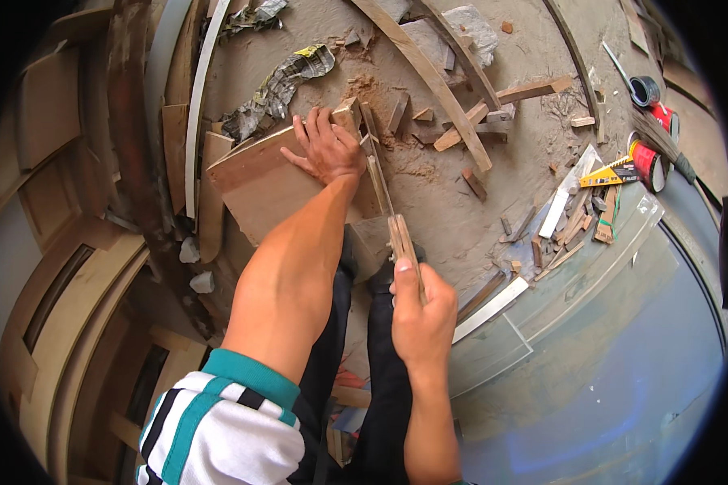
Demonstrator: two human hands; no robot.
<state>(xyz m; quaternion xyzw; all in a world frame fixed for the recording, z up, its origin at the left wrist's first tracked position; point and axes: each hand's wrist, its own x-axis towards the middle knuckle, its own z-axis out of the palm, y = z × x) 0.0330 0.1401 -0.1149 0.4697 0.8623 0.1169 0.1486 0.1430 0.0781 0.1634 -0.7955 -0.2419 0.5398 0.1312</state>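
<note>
My left hand (328, 148) lies with fingers spread on a brown wooden board (255, 187), near its far right corner. The thumb points left across the board's face. In my right hand (423, 315), the fingers are wrapped round the wooden handle of a saw (385, 192). Its narrow blade is seen almost edge-on and runs away from me along the board's right end. A strip of wood (370, 123) stands close by the blade's far end. Whether the teeth touch the wood cannot be made out.
Long wooden strips (429, 77) and reddish sawdust (372, 87) lie on the dusty floor ahead. Crumpled foil-like wrapping (287, 85) is beyond the board. At right are a glass sheet (590, 356), wood offcuts (574, 222), a yellow-labelled packet (609, 174) and tape rolls (644, 91). Wooden frames (65, 323) stand left.
</note>
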